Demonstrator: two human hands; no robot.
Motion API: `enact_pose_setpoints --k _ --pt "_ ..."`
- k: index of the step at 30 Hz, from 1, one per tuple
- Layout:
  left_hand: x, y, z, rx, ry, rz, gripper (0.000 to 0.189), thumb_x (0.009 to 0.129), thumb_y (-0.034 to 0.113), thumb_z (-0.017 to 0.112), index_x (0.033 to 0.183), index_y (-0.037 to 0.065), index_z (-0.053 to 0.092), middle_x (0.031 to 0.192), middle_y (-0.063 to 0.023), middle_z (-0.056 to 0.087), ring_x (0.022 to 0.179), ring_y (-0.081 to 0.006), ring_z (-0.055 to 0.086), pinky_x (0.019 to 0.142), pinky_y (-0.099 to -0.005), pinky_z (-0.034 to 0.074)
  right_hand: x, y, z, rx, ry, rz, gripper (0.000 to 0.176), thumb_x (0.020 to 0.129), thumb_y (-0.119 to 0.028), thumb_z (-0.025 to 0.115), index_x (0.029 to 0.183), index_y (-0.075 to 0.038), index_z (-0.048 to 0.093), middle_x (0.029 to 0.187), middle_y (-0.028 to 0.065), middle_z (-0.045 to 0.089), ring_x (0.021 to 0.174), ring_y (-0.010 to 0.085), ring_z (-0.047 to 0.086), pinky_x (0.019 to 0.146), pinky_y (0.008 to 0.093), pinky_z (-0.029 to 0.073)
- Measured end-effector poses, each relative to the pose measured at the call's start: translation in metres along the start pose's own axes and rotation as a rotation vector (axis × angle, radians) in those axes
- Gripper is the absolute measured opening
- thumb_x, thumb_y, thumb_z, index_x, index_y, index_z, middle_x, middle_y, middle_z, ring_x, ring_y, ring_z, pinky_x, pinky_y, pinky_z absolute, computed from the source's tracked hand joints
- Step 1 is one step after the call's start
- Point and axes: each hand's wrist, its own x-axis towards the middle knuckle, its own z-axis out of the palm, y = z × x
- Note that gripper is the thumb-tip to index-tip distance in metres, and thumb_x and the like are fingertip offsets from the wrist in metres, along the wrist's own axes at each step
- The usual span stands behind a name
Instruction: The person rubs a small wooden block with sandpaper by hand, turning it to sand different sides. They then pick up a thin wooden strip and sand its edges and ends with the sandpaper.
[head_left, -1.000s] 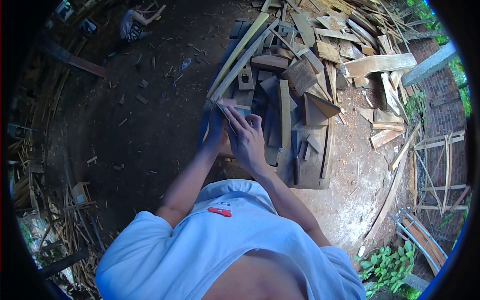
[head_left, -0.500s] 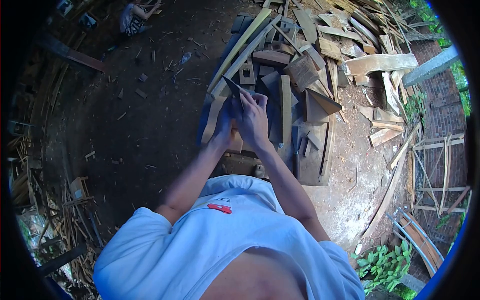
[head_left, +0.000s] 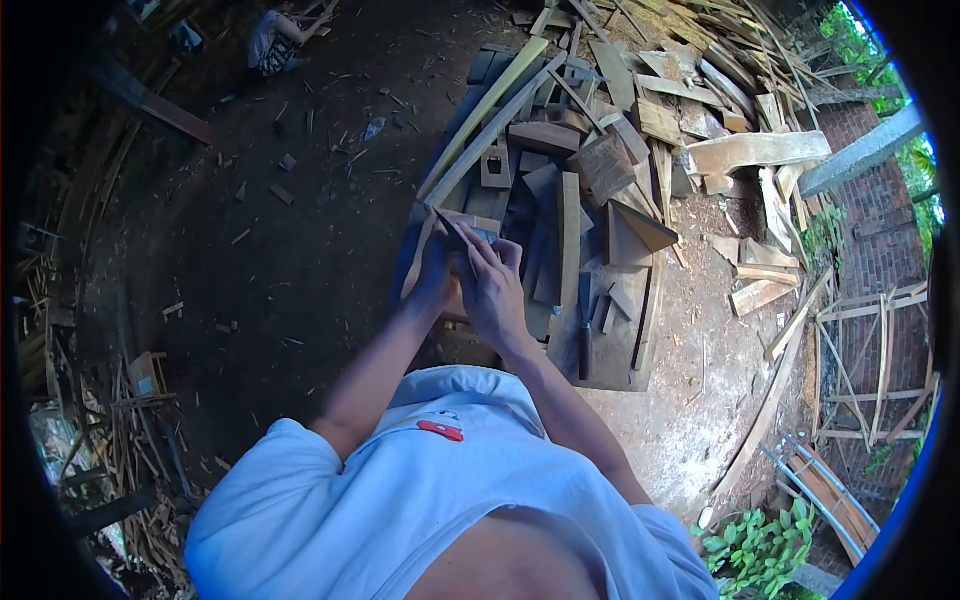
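My right hand [head_left: 490, 295] is closed on a dark, thin, flat blade [head_left: 450, 230], with its fingers lying along the upper side. The blade's pointed end slants away to the far left; its exact kind does not show. Close against it on the left is my left hand [head_left: 435, 275], shadowed and blurred, its fingers mostly hidden. Both hands are low over the near left part of the workbench [head_left: 620, 375]. A pale wooden piece [head_left: 456, 303] shows partly beneath them. To the right of my right hand lies a chisel [head_left: 586, 335] with a dark handle.
Wood offcuts [head_left: 605, 165] and a block with a square hole [head_left: 495, 167] crowd the bench. Long strips [head_left: 485, 120] lie along its left edge. Scrap wood is piled at the far right [head_left: 760, 150]. Another person [head_left: 275, 40] sits at the far left.
Both hands and the dark blade have come closer to my body and slightly left. The view has tilted a little, so the bench appears lower.
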Motion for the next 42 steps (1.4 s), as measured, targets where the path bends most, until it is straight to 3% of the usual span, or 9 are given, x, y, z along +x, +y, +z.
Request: enact_pose_setpoints --k 4,8,13,19,22,26,32,36,42 --pt "-0.008 0.010 0.029 -0.038 0.191 -0.357 0.035 0.097 0.044 0.040 0.112 0.015 0.051 0.104 -0.0025 0.058 0.092 -0.0132 0.061 0.073 -0.0304 0.053 0.029 0.025 0.002 -0.017 0.004 0.153 0.046 0.083 -0.013 0.055 0.130 -0.011 0.053 0.133 0.0036 0.053 0.101 0.0321 0.045 0.094 0.0338 0.039" --pt "0.017 -0.014 -0.032 -0.118 -0.217 -0.013 0.039 0.097 0.046 0.037 0.118 0.017 0.052 0.108 -0.0011 0.060 0.093 -0.0149 0.063 0.077 -0.0318 0.054 -0.005 -0.001 0.005 -0.048 0.005 -0.025 0.051 0.081 -0.010 0.055 0.132 -0.013 0.052 0.133 0.0036 0.053 0.102 0.0310 0.045 0.095 0.0355 0.039" --pt "-0.018 0.030 0.046 0.018 0.220 -0.258 0.039 0.096 0.048 0.039 0.111 0.016 0.055 0.101 -0.0027 0.063 0.091 -0.0135 0.063 0.072 -0.0301 0.053 0.022 0.017 0.000 0.074 0.057 0.121 0.046 0.085 -0.009 0.053 0.131 -0.014 0.053 0.132 0.0029 0.054 0.098 0.0305 0.044 0.094 0.0351 0.040" --pt "0.011 0.013 -0.002 0.123 -0.105 0.016 0.041 0.095 0.049 0.038 0.111 0.016 0.056 0.102 -0.0011 0.063 0.089 -0.0130 0.064 0.068 -0.0299 0.054 0.003 -0.001 -0.006 0.028 0.016 -0.019 0.041 0.089 -0.014 0.052 0.130 -0.012 0.053 0.132 0.0041 0.054 0.099 0.0314 0.045 0.094 0.0356 0.039" --pt "-0.016 0.031 0.045 0.001 0.154 -0.316 0.040 0.095 0.048 0.040 0.110 0.014 0.054 0.098 -0.0023 0.062 0.087 -0.0131 0.063 0.067 -0.0297 0.053 0.013 0.012 -0.012 0.018 0.018 0.034 0.040 0.090 -0.016 0.052 0.130 -0.012 0.053 0.131 0.0048 0.054 0.099 0.0320 0.045 0.094 0.0363 0.039" --pt "0.000 0.014 0.012 -0.003 0.068 -0.029 0.043 0.095 0.050 0.038 0.113 0.013 0.053 0.098 -0.0015 0.062 0.087 -0.0140 0.064 0.069 -0.0300 0.054 -0.001 -0.008 -0.007 -0.013 0.008 0.026 0.039 0.091 -0.016 0.050 0.129 -0.011 0.054 0.132 0.0046 0.054 0.101 0.0322 0.045 0.094 0.0357 0.039" --pt "-0.007 0.005 0.015 -0.071 0.105 -0.336 0.042 0.095 0.051 0.039 0.116 0.017 0.052 0.101 -0.0022 0.062 0.086 -0.0144 0.065 0.067 -0.0334 0.058 0.015 0.016 -0.004 0.024 0.019 0.097 0.036 0.093 -0.019 0.050 0.127 -0.011 0.056 0.126 0.0057 0.057 0.097 0.0302 0.044 0.092 0.0347 0.039" --pt "-0.007 0.025 0.021 0.176 0.098 0.002 0.041 0.096 0.048 0.037 0.116 0.017 0.053 0.100 -0.0010 0.062 0.086 -0.0130 0.065 0.065 -0.0307 0.056 0.000 -0.004 -0.006 -0.151 0.000 -0.083 0.041 0.084 -0.012 0.057 0.125 -0.010 0.058 0.130 0.0039 0.056 0.097 0.0289 0.047 0.092 0.0330 0.039" --pt "-0.004 0.016 0.029 0.209 0.263 -0.293 0.037 0.094 0.045 0.041 0.115 0.019 0.055 0.100 0.0004 0.062 0.086 -0.0119 0.064 0.063 -0.0305 0.055 0.021 0.010 -0.008 -0.079 0.019 0.078 0.045 0.084 -0.012 0.055 0.129 -0.009 0.055 0.132 0.0037 0.054 0.097 0.0298 0.046 0.092 0.0346 0.041"
